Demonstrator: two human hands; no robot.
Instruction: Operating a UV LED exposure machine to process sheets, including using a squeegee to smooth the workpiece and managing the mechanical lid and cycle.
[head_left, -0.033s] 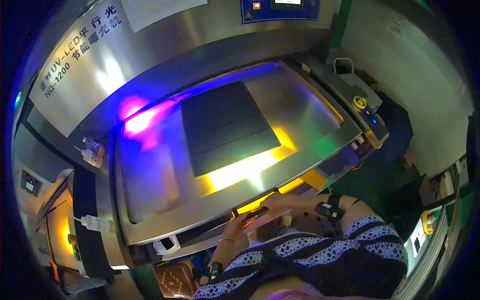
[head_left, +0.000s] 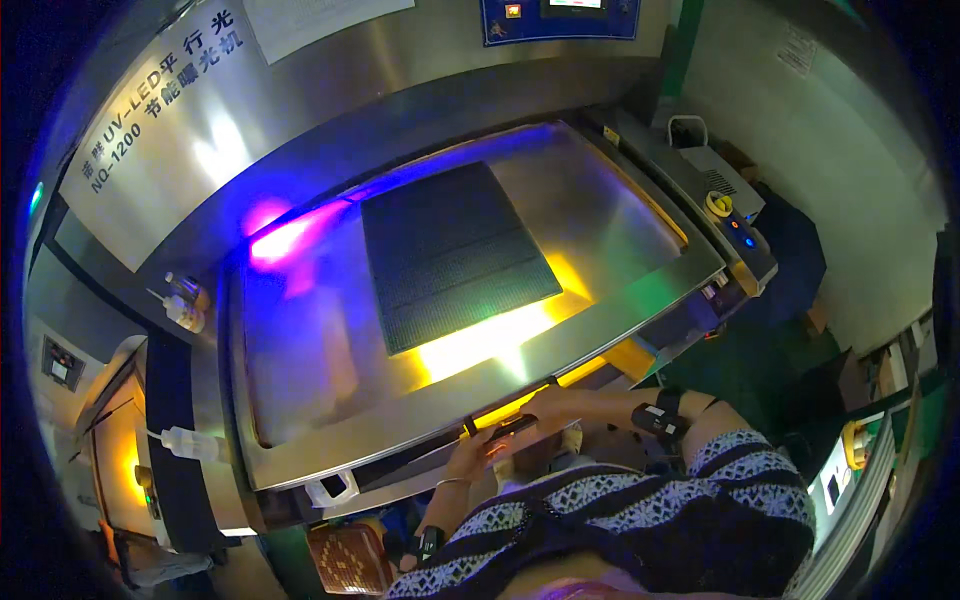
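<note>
My fingers, of both the left hand [head_left: 468, 456] and the right hand [head_left: 552, 404], seem to be closed on a dark device [head_left: 514, 427], one hand towards each end, though how the tips curl beneath it I cannot tell. It sits between my palms, low in front of my body, just on my side of the metal rim [head_left: 430, 412] and the yellow strip [head_left: 510, 408] below that. I judge that two hands keep it steadier than one would, and that holding it here, short of the bed [head_left: 620, 230], leaves the black sheet [head_left: 455, 255] untouched. That sheet lies flat and a little askew, apart from the rim on every side, probably so that no edge is caught. The squeeze bottle [head_left: 195, 445] stands off to the left, outside the bed, where I suppose a spill would do less harm. The bands [head_left: 660, 420] on my forearms and the bracelet [head_left: 453, 482] on my left wrist sit back from my grip, so they seem unlikely to get in its way. The device itself looks slim, long and nearly black, tilted with its right end higher in view; a small reddish glow shows beside its left end. Its face is too small to make out.
</note>
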